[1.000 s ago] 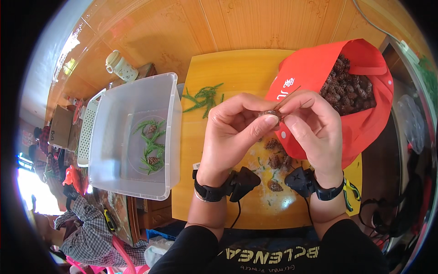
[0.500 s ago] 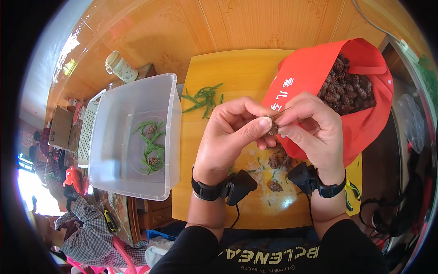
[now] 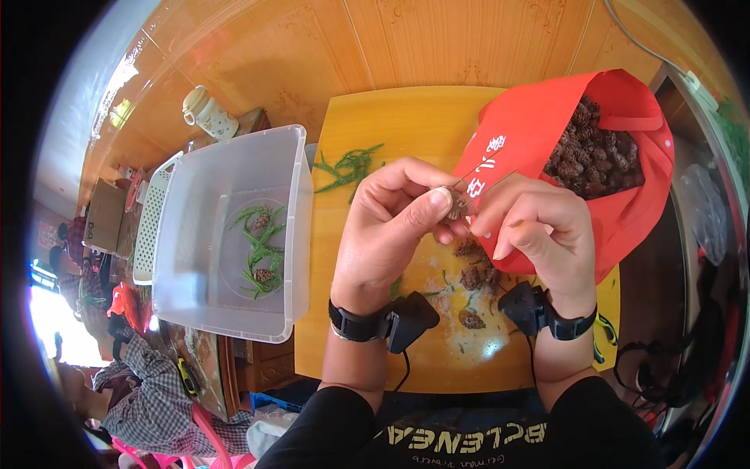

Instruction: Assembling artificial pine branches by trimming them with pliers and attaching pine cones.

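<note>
Above the yellow table, my left hand [image 3: 394, 211] pinches a small brown pine cone [image 3: 458, 205] between thumb and fingers. Two thin wire ends [image 3: 486, 161] stick out from the cone toward the upper right. My right hand [image 3: 539, 223] is close beside the cone, its thumb and fingertips parted; whether a finger touches the wire is hard to tell. Below the hands lie several loose pine cones [image 3: 472, 318] among pale crumbs and green bits. A red bag [image 3: 516, 117] full of pine cones [image 3: 595, 156] leans open at the right, just beyond my right hand.
A clear plastic bin [image 3: 226, 301] at the left holds green sprigs with cones [image 3: 264, 275]. Another green sprig [image 3: 348, 166] lies on the table [image 3: 406, 117]. Green-handled pliers [image 3: 603, 338] are at the right edge. A bottle [image 3: 209, 115] stands behind the bin; a person [image 3: 148, 391] sits at lower left.
My right hand has let go of the cone and drawn slightly right, its fingers parting. The cone stays in my left hand, and its wire ends now show clearly.
</note>
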The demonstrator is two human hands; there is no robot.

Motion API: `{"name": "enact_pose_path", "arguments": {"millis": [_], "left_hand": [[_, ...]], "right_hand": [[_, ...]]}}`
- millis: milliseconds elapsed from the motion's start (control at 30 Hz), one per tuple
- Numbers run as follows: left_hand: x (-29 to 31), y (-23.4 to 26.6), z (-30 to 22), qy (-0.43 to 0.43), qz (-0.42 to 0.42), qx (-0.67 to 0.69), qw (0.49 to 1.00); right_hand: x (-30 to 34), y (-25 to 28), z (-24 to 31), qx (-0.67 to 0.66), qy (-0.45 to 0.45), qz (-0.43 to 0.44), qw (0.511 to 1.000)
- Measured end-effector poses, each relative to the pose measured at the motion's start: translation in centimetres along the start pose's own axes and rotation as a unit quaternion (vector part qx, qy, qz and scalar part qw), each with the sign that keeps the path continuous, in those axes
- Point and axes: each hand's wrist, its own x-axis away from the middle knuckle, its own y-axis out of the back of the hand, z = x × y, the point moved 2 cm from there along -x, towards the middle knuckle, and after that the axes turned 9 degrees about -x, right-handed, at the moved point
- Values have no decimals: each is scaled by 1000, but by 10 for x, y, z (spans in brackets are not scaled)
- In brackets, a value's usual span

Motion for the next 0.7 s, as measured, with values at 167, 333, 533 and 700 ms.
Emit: {"name": "enact_pose_path", "arguments": {"millis": [167, 333, 533, 700], "left_hand": [[1, -2, 1, -9, -9, -42, 999], [4, -4, -3, 9, 32, -11, 999], [5, -7, -5, 30, 39, -13, 999], [8, -8, -8, 39, 50, -46, 997]], "right_hand": [[-1, -16, 1, 36, -44, -106, 993], [-6, -19, 4, 25, -41, -108, 993], [-4, -15, 1, 6, -21, -87, 996], [-3, -18, -1, -55, -24, -98, 993]]}}
